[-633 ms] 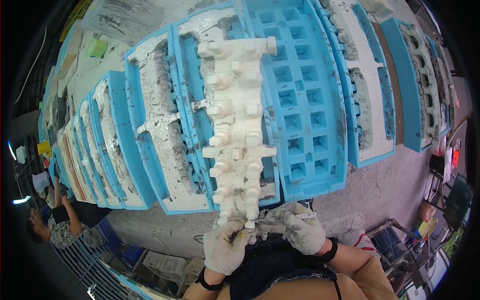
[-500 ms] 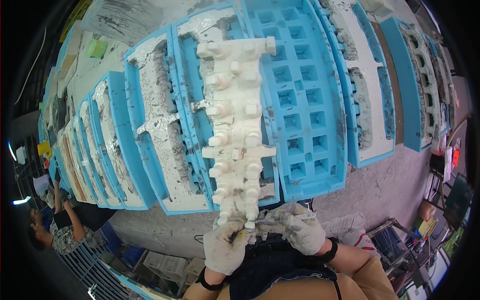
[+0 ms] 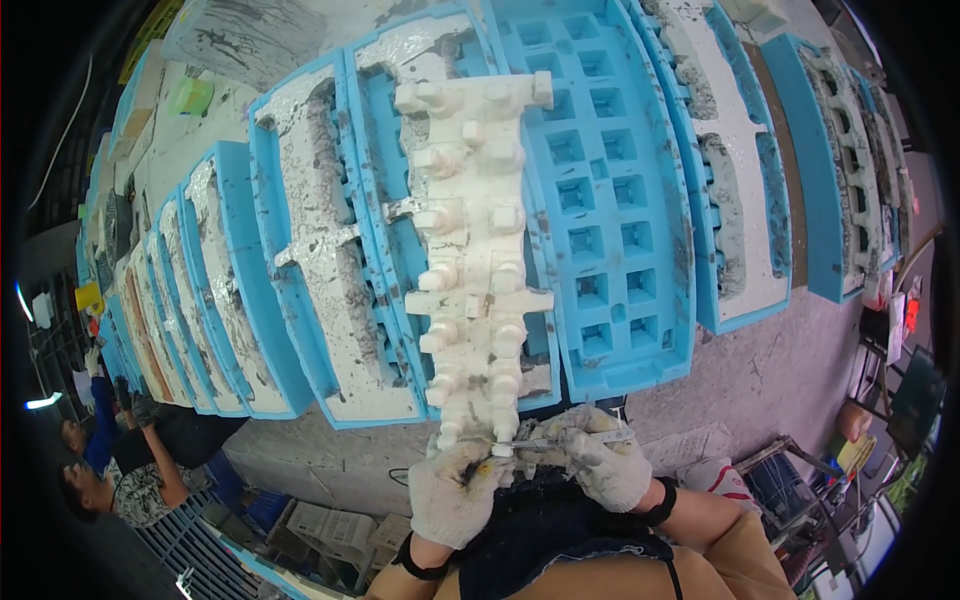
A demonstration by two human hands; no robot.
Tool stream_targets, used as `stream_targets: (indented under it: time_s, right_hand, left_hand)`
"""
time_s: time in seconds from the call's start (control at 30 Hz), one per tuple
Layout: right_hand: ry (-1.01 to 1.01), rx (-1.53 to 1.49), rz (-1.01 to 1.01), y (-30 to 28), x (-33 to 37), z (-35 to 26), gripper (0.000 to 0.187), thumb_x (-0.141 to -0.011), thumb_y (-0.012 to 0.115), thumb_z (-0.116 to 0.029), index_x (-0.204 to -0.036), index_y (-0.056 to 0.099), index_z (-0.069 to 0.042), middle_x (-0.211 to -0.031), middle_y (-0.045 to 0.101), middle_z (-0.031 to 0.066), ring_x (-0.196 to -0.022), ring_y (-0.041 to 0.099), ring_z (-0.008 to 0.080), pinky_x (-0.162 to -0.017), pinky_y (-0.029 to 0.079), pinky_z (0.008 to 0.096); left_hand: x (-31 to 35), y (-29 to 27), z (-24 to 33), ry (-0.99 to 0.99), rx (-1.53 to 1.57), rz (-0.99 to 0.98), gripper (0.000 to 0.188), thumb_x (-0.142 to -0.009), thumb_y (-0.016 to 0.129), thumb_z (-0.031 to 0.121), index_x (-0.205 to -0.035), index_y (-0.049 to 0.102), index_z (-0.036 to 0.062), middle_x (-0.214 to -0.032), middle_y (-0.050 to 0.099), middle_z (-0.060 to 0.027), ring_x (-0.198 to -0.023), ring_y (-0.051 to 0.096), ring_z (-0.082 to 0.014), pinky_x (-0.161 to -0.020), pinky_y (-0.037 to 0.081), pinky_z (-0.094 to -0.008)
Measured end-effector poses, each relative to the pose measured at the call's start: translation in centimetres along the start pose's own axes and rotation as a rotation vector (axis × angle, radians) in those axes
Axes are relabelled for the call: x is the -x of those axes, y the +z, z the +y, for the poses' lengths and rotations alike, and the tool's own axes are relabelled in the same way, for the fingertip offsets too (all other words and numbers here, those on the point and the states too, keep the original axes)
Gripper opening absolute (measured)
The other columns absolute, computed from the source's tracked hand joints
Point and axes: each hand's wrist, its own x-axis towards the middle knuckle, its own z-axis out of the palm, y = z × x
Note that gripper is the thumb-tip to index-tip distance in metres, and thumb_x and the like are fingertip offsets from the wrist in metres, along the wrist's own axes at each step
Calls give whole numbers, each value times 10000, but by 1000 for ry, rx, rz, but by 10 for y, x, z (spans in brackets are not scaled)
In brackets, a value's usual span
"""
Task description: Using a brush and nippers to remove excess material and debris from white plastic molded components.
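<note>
A long off-white cast piece (image 3: 478,245), with rows of square pegs along both sides, lies over the blue moulds and points toward me. My left hand (image 3: 455,492), in a soiled white knit glove, is closed around its near end. In my right hand (image 3: 605,465), gloved the same way, is a thin, flat metal scraper (image 3: 550,441). Its tip points left and meets the last small peg beside my left hand. My right fingers partly cover the scraper, so whether its end is a blade cannot be made out.
Right of the cast piece stands a blue mould (image 3: 610,200) with square pockets. White-filled blue moulds (image 3: 330,260) line the left, and another filled mould (image 3: 735,200) stands at right. Two people (image 3: 125,470) are at the far left. Crates (image 3: 330,530) sit low on the left.
My hands, the scraper and the cast piece have barely shifted. At the far left, the people have moved, and the nearer one's arms are in a different position.
</note>
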Motion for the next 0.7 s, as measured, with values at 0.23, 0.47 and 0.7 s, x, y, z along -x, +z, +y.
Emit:
stream_targets:
  time_s: [0.23,0.47,0.7]
  right_hand:
    - [48,147,43,1,3,-6,282,-993,617,-133,-1206,564,44,-1210,644,194,-1106,660,275,-959,541,374]
    - [0,30,51,1,4,0,238,-982,628,-128,-1154,570,27,-1185,631,179,-1126,641,283,-970,538,392]
    - [-29,-75,6,-3,3,6,259,-993,630,-150,-1176,572,24,-1197,635,169,-1141,637,276,-977,531,392]
  left_hand:
    - [1,0,3,34,-4,15,128,-832,787,81,-906,732,-7,-760,723,-125,-656,719,-207,-609,544,-298]
    - [6,8,-6,-7,164,59,130,-836,771,32,-936,721,-34,-792,734,-125,-673,719,-166,-625,553,-280]
    - [6,5,-4,-6,167,30,160,-833,780,21,-964,714,-46,-813,734,-108,-691,715,-139,-632,556,-270]
